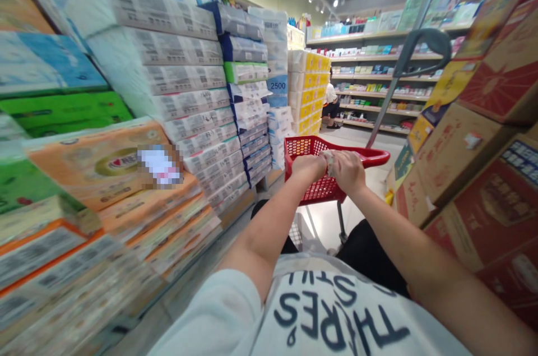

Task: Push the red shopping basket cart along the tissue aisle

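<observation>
A red shopping cart [323, 190] with a perforated basket stands in front of my body, its red handle [376, 157] reaching out to the right. My left hand [309, 165] is closed at the near side of the cart, over the handle. Right beside it, my right hand [348, 170] has its fingers wrapped over the same bar. A small pale patterned thing [330, 163] shows between the two hands; what it is I cannot make out. The fingers of my left hand are mostly hidden.
Tall stacks of wrapped tissue packs [185, 73] line the left, with orange packs [105, 160] nearer. Cardboard boxes [458, 148] are piled at the right beside a grey metal post [389, 92]. Farther on, a person [331, 101] crouches by the shelves [370, 75].
</observation>
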The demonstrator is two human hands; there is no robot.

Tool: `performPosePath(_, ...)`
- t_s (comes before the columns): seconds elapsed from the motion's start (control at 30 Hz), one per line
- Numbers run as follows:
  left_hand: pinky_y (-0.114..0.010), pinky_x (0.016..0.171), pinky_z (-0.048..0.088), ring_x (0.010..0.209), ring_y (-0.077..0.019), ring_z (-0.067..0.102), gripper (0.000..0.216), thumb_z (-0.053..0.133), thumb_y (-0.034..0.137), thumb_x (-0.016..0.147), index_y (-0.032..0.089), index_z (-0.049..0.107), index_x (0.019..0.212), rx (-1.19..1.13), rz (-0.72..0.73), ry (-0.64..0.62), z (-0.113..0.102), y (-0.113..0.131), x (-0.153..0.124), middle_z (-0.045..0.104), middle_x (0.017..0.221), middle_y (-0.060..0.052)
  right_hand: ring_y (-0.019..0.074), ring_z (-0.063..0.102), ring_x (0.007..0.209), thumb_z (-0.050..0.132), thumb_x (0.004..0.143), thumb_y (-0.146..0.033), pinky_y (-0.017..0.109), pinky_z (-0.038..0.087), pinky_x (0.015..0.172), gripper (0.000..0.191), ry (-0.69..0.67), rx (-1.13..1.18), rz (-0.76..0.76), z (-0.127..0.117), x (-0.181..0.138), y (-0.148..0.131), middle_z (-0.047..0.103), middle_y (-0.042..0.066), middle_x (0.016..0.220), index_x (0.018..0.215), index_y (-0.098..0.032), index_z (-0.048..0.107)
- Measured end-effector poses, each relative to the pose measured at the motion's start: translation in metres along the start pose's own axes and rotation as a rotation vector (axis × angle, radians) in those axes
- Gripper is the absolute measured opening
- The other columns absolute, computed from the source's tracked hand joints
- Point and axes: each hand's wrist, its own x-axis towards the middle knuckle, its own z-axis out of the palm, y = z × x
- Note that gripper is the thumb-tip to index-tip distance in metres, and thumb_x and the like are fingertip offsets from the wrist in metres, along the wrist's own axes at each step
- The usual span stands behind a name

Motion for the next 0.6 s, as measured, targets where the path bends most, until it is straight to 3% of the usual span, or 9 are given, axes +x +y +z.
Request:
performPosePath(0.1, -0.037, 0.086, 0.048, 0.099, -0.0242, 0.064, 0.036, 0.036, 0.032, 0.094, 0.022, 0.064, 0.114, -0.008, 0.011, -0.005, -0.001, -0.001, 0.0, 0.069, 0.105, -0.011, 0.0207, 0.058, 0.101, 0.035, 0.092, -0.026, 0.032, 0.037, 0.094, 0.034, -0.043, -0.023, 0.027, -0.002, 0.004, 0.0, 0.069, 0.01, 0.103, 0.099, -0.015, 0.066)
performPosePath(0.2, -0.037, 0.087, 0.048, 0.099, -0.024, 0.064, 0.037, 0.035, 0.033, 0.095, 0.022, 0.065, 0.114, -0.002, 0.01, -0.018, -0.002, 0.0, 0.001, 0.069, 0.106, -0.011, 0.0203, 0.061, 0.088, 0.036, 0.092, -0.032, 0.03, 0.041, 0.079, 0.035, -0.277, -0.1, 0.163, -0.005, 0.025, 0.001, 0.069, 0.01, 0.094, 0.087, -0.016, 0.067)
performPosePath(0.27, -0.038, 0.087, 0.048, 0.099, -0.0244, 0.064, 0.038, 0.034, 0.033, 0.096, 0.023, 0.065, 0.114, 0.003, 0.006, -0.016, -0.002, 0.001, 0.001, 0.069, 0.105, -0.011, 0.0204, 0.062, 0.086, 0.036, 0.092, -0.033, 0.03, 0.041, 0.079, 0.036, -0.391, -0.096, 0.168, -0.006, 0.032, 0.0, 0.07, 0.01, 0.09, 0.084, -0.017, 0.067)
performPosePath(0.33, -0.039, 0.086, 0.048, 0.099, -0.0247, 0.065, 0.038, 0.033, 0.032, 0.096, 0.023, 0.065, 0.114, 0.005, 0.002, -0.009, -0.002, 0.001, 0.0, 0.07, 0.104, -0.011, 0.0207, 0.061, 0.093, 0.033, 0.093, -0.03, 0.031, 0.04, 0.085, 0.036, -0.318, -0.065, 0.112, -0.006, 0.026, -0.002, 0.07, 0.009, 0.094, 0.088, -0.017, 0.067)
performPosePath(0.47, -0.037, 0.086, 0.048, 0.1, -0.0245, 0.064, 0.036, 0.036, 0.031, 0.095, 0.022, 0.066, 0.113, -0.011, 0.005, -0.014, -0.004, 0.0, -0.003, 0.07, 0.104, -0.012, 0.0211, 0.054, 0.111, 0.029, 0.094, -0.027, 0.035, 0.033, 0.099, 0.04, -0.046, 0.003, 0.004, -0.007, 0.001, -0.004, 0.065, 0.01, 0.114, 0.114, -0.015, 0.062)
performPosePath(0.53, -0.036, 0.087, 0.048, 0.1, -0.024, 0.064, 0.035, 0.039, 0.03, 0.094, 0.021, 0.066, 0.112, -0.022, 0.007, -0.028, -0.007, 0.001, -0.005, 0.069, 0.104, -0.012, 0.0213, 0.056, 0.107, 0.03, 0.094, -0.029, 0.033, 0.036, 0.095, 0.04, -0.102, -0.025, 0.025, -0.01, 0.004, -0.003, 0.066, 0.011, 0.11, 0.108, -0.014, 0.064)
performPosePath(0.6, -0.037, 0.088, 0.047, 0.101, -0.0235, 0.063, 0.034, 0.039, 0.028, 0.093, 0.022, 0.066, 0.114, -0.026, 0.012, -0.03, -0.009, 0.003, -0.007, 0.069, 0.106, -0.012, 0.0219, 0.061, 0.094, 0.03, 0.094, -0.034, 0.032, 0.041, 0.085, 0.041, -0.25, -0.093, 0.124, -0.014, 0.017, -0.001, 0.068, 0.012, 0.099, 0.097, -0.014, 0.067)
